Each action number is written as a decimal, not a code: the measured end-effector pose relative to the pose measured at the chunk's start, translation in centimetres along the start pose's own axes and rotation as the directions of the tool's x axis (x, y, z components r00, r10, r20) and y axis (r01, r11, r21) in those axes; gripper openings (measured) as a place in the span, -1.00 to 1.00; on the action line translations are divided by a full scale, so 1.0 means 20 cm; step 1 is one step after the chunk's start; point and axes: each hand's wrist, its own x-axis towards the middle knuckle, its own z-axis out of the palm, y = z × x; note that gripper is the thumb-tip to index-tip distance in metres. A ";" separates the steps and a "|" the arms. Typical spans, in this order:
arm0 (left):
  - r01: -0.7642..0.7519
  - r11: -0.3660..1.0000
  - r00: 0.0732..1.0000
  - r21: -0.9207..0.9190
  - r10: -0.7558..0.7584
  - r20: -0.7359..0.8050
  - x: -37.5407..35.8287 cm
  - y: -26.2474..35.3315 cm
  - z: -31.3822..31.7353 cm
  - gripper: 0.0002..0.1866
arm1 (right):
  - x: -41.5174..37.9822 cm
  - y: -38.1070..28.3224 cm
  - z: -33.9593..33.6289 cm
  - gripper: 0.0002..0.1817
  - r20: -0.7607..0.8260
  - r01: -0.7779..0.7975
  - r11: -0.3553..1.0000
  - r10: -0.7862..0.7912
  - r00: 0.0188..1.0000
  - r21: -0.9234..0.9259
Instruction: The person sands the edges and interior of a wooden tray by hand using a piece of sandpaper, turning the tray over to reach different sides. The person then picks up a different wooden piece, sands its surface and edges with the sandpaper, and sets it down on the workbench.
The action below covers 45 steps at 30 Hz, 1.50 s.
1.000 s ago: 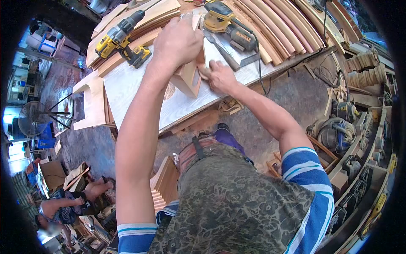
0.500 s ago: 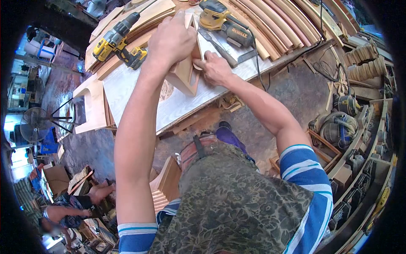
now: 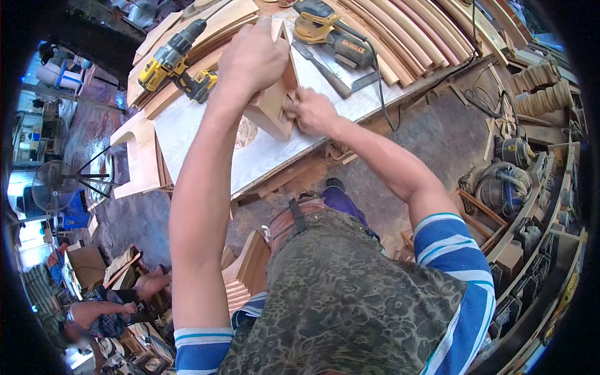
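Note:
A pale wooden box-like frame (image 3: 270, 117) with an open side stands on the white board (image 3: 209, 147). My left hand (image 3: 255, 57) is closed over its upper far part, fingers wrapped on the wood. At the frame's open right side, my right hand (image 3: 312, 112) is closed, its fingertips bent in against the inner face. Whatever those fingers pinch is hidden. A chisel-like tool with a dark handle (image 3: 331, 78) lies just beyond my right hand. Pale sawdust (image 3: 245, 134) lies beside the frame's near left side.
A yellow-black cordless drill (image 3: 178, 65) lies left, a DeWalt sander (image 3: 334, 34) with its cord at the back. Curved wooden strips (image 3: 400, 31) are stacked behind. A fan (image 3: 53, 184) stands at left; another person (image 3: 103, 315) sits lower left. Cut wood (image 3: 247, 269) is near my body.
My right hand has shifted slightly left and down along the frame, its fingers now curled further in. The left hand keeps its hold, and the frame has barely moved.

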 end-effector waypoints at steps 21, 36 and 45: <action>0.079 0.841 0.997 -0.535 -0.053 0.064 -0.14 -0.61 -0.03 -0.24 | -0.50 -0.02 -0.15 -0.68 0.195 -0.460 0.325 0.601 0.775 0.827; 0.226 0.661 0.974 -0.716 -0.144 0.175 -0.37 -0.86 0.12 -0.21 | -0.43 -0.09 -0.04 -0.54 0.439 -0.636 0.148 0.605 0.664 0.757; 0.330 0.927 0.936 -0.180 -0.347 -0.067 -0.49 -0.93 0.31 -0.45 | -0.55 -0.12 0.02 -0.53 0.359 -0.580 0.161 0.646 0.674 0.798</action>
